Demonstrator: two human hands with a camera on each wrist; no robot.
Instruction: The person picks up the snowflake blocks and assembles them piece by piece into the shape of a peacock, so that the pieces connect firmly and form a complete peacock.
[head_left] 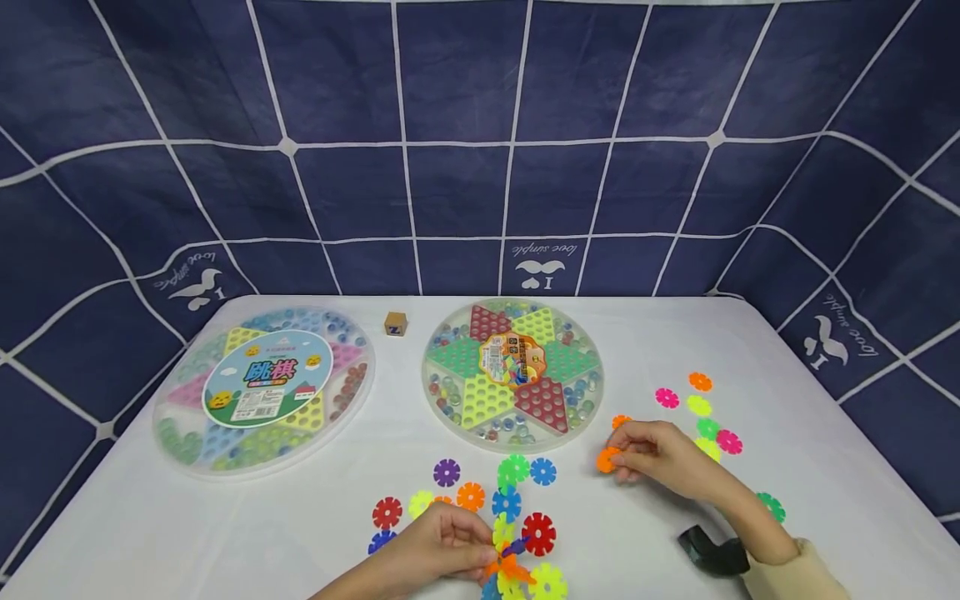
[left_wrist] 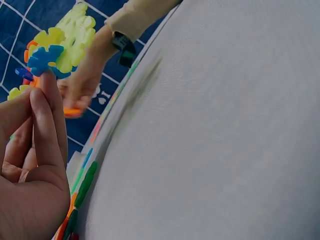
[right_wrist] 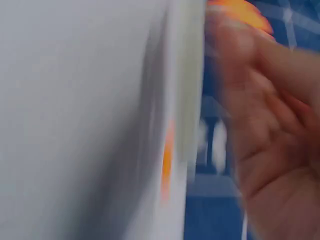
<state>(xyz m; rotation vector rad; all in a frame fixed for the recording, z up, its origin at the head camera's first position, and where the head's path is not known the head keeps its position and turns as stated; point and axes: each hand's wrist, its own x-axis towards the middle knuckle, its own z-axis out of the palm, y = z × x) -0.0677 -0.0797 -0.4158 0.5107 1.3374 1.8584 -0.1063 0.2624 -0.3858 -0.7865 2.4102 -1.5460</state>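
Observation:
Low in the middle of the head view, my left hand [head_left: 450, 546] pinches a cluster of joined snowflake discs [head_left: 510, 571] in yellow, orange, blue and purple. The left wrist view shows the cluster's blue disc [left_wrist: 45, 60] just above the fingertips, with yellow ones behind it. Off to the right, my right hand [head_left: 667, 458] holds one orange snowflake disc [head_left: 607, 460] between thumb and fingers, above the white table. In the right wrist view that orange disc [right_wrist: 242, 12] is blurred at the top.
Loose discs lie around the left hand, including a red disc [head_left: 538, 534] and a purple disc [head_left: 446, 472]. More, such as a pink disc [head_left: 667, 397], lie at the right. Behind stand two round marble game boards [head_left: 592, 354] [head_left: 168, 454] and a wooden letter cube [head_left: 395, 323].

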